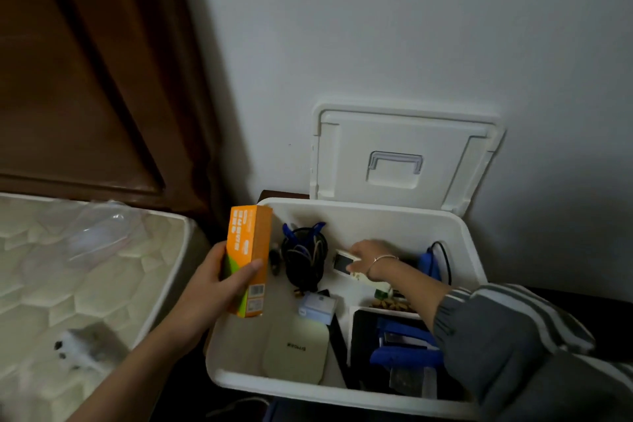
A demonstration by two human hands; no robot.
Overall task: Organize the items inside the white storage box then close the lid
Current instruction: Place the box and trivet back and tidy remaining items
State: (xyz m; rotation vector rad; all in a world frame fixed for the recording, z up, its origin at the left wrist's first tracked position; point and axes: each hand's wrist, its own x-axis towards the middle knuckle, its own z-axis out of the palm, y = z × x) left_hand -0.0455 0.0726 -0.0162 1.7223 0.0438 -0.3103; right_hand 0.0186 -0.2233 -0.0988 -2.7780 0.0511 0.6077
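The white storage box stands open, its lid leaning back against the wall. My left hand grips an upright orange carton over the box's left edge. My right hand reaches into the box and holds a white remote control near the back. Inside lie a black cable bundle with blue clips, a small pale blue box, a beige flat device, and a tray holding a blue stapler.
A mattress lies to the left with clear plastic wrap and a small grey-white plush toy on it. A dark wooden headboard rises behind it. The white wall is right behind the box.
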